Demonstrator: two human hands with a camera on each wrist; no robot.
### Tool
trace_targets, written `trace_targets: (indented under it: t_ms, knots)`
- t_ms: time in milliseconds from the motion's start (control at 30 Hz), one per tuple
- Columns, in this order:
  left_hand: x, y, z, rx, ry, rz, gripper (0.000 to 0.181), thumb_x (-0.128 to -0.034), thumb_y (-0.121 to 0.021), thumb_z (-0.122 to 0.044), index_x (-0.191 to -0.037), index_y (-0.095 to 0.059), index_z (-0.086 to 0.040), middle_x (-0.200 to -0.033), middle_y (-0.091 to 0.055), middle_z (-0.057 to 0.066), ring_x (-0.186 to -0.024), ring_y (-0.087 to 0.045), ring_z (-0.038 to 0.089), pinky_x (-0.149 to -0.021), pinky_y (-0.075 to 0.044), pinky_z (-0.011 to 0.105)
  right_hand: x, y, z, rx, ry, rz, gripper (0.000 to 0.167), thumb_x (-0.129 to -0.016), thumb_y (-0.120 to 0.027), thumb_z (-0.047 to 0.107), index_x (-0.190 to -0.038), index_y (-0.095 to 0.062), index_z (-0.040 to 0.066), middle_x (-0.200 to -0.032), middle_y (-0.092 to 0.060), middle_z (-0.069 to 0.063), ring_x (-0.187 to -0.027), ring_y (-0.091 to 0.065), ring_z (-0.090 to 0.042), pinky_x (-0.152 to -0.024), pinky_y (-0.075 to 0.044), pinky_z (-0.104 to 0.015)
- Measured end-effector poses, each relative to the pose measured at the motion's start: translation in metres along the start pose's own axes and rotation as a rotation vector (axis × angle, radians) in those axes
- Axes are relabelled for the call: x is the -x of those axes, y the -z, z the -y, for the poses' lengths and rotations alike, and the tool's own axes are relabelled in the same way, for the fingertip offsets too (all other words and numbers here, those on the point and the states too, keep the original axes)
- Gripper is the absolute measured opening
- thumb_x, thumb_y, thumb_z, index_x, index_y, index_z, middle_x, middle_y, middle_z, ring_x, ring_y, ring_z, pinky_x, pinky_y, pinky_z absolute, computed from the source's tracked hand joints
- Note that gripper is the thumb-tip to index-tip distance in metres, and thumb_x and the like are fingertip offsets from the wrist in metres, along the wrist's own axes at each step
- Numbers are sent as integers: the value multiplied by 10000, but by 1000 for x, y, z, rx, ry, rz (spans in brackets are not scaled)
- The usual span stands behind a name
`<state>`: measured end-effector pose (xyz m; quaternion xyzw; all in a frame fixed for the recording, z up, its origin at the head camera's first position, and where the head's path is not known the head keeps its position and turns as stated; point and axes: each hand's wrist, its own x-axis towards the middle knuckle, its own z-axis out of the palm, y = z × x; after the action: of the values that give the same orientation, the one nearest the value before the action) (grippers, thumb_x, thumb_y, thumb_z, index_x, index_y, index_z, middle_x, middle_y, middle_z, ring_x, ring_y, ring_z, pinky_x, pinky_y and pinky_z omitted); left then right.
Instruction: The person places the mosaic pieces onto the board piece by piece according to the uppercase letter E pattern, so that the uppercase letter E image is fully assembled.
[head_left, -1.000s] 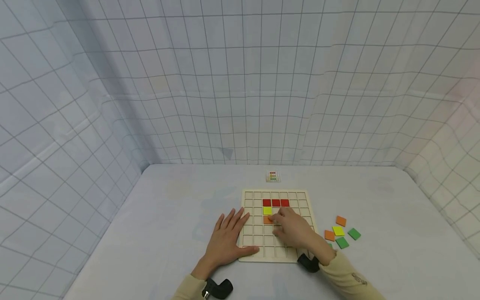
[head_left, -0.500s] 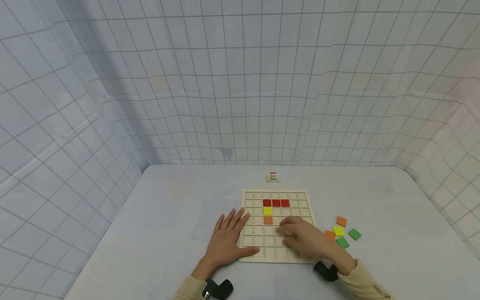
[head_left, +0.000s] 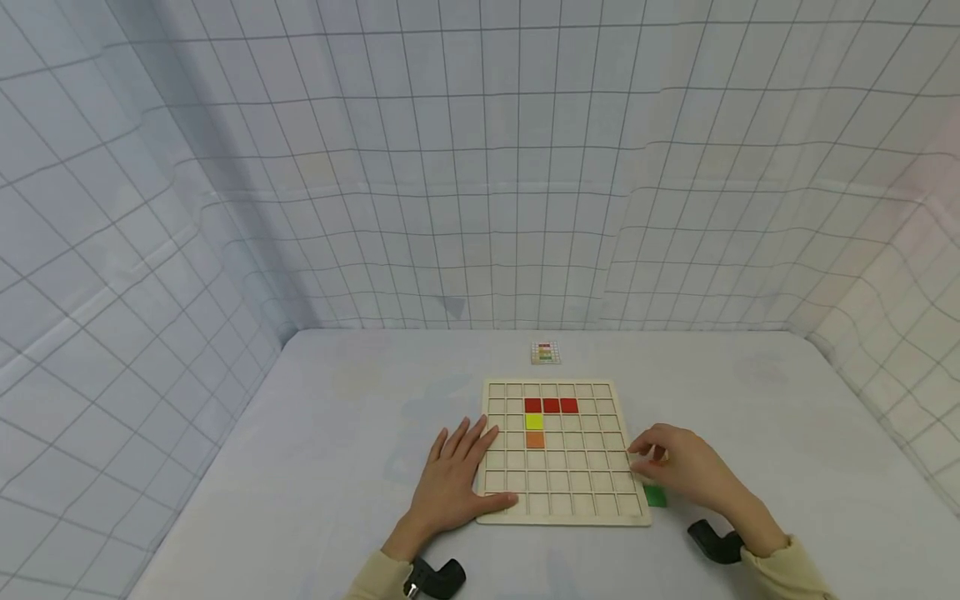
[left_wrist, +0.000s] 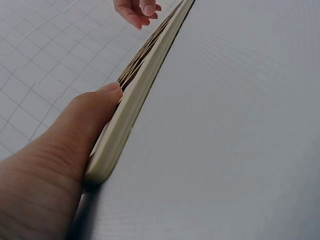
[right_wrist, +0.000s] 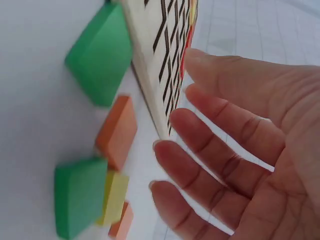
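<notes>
A person's left hand (head_left: 452, 490) lay spread at the left edge of a square, cream-coloured wooden grid board (head_left: 583, 482) on a white desk (head_left: 345, 433), its thumb resting on the rim. The right hand (head_left: 693, 465) hovered at the opposite edge, its grip relaxed, fingers gently bent and parted. Near that grip, apart from its fingertips, lay two flat green square tiles (right_wrist: 102, 55), two orange ones (right_wrist: 117, 131) and a yellow one (right_wrist: 116, 197). Three flat red square tiles (head_left: 551, 406) sat in a row on the board.
</notes>
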<state>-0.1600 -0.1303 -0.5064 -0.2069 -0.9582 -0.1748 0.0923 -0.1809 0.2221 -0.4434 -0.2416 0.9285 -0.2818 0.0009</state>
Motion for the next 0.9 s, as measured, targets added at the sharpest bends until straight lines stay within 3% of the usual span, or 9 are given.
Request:
trace_targets:
  t_ms: [133, 267, 900]
  knots:
    - [0, 2, -1, 11, 1, 9, 985, -754, -484, -797, -1505, -305, -186, -1552, -227, 7, -1419, -149, 240, -1115, -69, 481, 5, 7, -7, 42, -107, 7, 179, -785, -781, 202, -932, -693, 149, -783, -562, 117, -648, -482, -63, -549, -410, -254]
    - [0, 3, -1, 16, 7, 24, 981, -757, -485, -794, -1507, -299, -190, -1556, -214, 3, -1421, -140, 236, -1116, -64, 479, 9, 9, -12, 57, -163, 29, 195, -772, -793, 245, -899, -683, 148, -752, -543, 99, -624, -462, -86, -551, -400, -270]
    - [0, 0, 0, 22, 8, 22, 982, -755, -487, -795, -1506, -303, -189, -1556, -217, 2, -1423, -130, 228, -1118, -49, 472, -1, -2, -17, 14, -253, 43, 177, -775, -787, 197, -864, -654, 121, -752, -502, 21, -663, -442, -156, -565, -365, -313]
